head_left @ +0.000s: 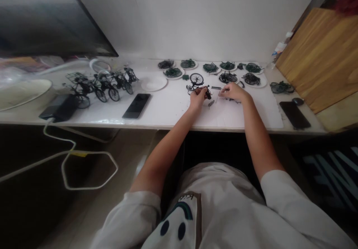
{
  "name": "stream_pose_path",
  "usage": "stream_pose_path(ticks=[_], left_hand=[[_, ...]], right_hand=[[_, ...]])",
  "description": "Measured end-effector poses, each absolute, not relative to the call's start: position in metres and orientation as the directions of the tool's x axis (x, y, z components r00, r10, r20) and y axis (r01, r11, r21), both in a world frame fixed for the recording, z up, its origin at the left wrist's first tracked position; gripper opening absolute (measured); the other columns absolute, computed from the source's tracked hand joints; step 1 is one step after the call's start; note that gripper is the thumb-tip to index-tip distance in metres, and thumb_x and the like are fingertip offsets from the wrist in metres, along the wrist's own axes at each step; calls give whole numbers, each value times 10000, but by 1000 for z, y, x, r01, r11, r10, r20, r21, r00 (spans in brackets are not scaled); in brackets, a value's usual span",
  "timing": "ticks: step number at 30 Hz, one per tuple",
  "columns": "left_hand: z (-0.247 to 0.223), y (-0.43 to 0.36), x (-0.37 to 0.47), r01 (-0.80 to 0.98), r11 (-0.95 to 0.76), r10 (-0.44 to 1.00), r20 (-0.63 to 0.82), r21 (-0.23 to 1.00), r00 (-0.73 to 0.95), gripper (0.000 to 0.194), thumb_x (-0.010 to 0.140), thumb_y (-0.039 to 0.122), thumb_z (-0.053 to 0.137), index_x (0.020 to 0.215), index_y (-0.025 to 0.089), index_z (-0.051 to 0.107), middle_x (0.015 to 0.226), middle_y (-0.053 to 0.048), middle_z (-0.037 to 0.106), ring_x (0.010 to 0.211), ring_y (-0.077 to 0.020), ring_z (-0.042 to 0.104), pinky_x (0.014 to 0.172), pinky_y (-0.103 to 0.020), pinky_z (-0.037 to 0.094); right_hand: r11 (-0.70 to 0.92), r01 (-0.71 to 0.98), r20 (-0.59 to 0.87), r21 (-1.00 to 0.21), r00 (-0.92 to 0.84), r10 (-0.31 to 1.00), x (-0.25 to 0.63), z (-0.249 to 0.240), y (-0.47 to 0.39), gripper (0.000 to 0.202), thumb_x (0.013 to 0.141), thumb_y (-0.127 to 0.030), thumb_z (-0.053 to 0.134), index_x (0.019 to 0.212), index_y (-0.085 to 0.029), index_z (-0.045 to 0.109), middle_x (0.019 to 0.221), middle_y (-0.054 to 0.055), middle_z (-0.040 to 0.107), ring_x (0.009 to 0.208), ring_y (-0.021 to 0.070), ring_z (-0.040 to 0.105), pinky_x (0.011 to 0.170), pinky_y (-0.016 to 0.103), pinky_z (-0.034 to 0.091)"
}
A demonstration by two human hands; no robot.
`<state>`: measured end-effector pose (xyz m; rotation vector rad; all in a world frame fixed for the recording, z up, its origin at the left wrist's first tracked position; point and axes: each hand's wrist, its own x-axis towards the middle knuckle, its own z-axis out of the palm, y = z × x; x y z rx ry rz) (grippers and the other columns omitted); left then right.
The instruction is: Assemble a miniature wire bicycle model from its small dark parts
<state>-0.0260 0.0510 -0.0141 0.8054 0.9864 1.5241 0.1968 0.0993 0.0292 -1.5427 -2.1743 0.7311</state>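
Observation:
A dark model bicycle [197,79] with one spoked wheel showing is held in my left hand [198,99]. The fingers are closed round its frame, and the wheel points away from me. My right hand [232,92] is a little to the right, apart from the bicycle. Its thumb and fingertips are pinched together low over the white sheet [223,117]; what they hold, if anything, is too small to make out. Small loose parts [211,103] lie between the hands. A short dark strip [216,88] lies just left of my right fingertips.
Several plates of dark parts [188,64] line the back. Several assembled model bicycles [107,84] stand at left, near a plate [153,83], a phone [137,106] and a black power adapter [59,108]. At right are another phone [294,114] and a wooden board [321,55].

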Motion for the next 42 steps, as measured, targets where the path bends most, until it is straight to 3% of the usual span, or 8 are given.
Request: stream_pose_path(ticks=[5, 13, 20, 24, 28, 35, 42], left_hand=[[-15, 50, -27, -402, -52, 986, -16, 914, -164, 71, 935, 219, 777, 957, 155, 756, 826, -39, 732, 686, -103, 645, 716, -238, 547], [-15, 50, -27, -404, -79, 984, 8, 911, -176, 58, 923, 209, 781, 933, 159, 754, 802, -16, 700, 678, -101, 629, 701, -235, 533], [-17, 52, -26, -402, -82, 986, 15, 912, -168, 50, 930, 204, 762, 927, 155, 755, 801, -21, 704, 683, -100, 624, 703, -230, 520], [-15, 50, -27, -407, -82, 986, 14, 910, -167, 43, 932, 190, 757, 947, 149, 758, 797, -22, 704, 688, -101, 634, 701, -232, 527], [-13, 47, -27, -413, -83, 986, 14, 907, -166, 62, 928, 188, 773, 977, 150, 766, 801, -30, 714, 696, -108, 651, 698, -235, 540], [-16, 51, -26, -395, -76, 987, 12, 915, -162, 91, 925, 222, 773, 876, 159, 730, 776, -27, 716, 693, -107, 651, 701, -222, 523], [-20, 53, -27, -384, -85, 987, 26, 919, -156, 74, 941, 199, 729, 878, 160, 733, 781, -37, 730, 685, -103, 622, 693, -210, 520]], right_hand=[[218, 762, -19, -609, -289, 957, 207, 31, 94, 557, 719, -684, 930, 883, -163, 818, 684, 7, 624, 657, 159, 507, 630, 304, 395], [199, 782, -58, -591, -288, 956, 203, 31, 79, 368, 788, -489, 918, 960, -169, 859, 642, -22, 562, 564, 128, 422, 587, 303, 361], [192, 778, -41, -598, -270, 962, 198, 25, 82, 399, 781, -507, 920, 977, -164, 859, 692, -4, 621, 614, 140, 482, 629, 306, 385], [226, 758, 14, -611, -275, 961, 196, 25, 83, 390, 839, -530, 851, 941, -155, 849, 717, 23, 666, 648, 160, 510, 655, 313, 398], [253, 741, 51, -622, -283, 958, 195, 26, 81, 371, 835, -503, 852, 953, -152, 853, 695, 18, 633, 655, 165, 501, 688, 319, 411], [240, 748, -16, -619, -317, 948, 194, 22, 81, 356, 791, -470, 901, 983, -173, 869, 689, -28, 581, 648, 136, 452, 688, 293, 374], [272, 745, 42, -609, -312, 949, 190, 15, 83, 239, 800, -390, 880, 921, -185, 860, 820, 57, 746, 781, 215, 642, 752, 310, 463]])
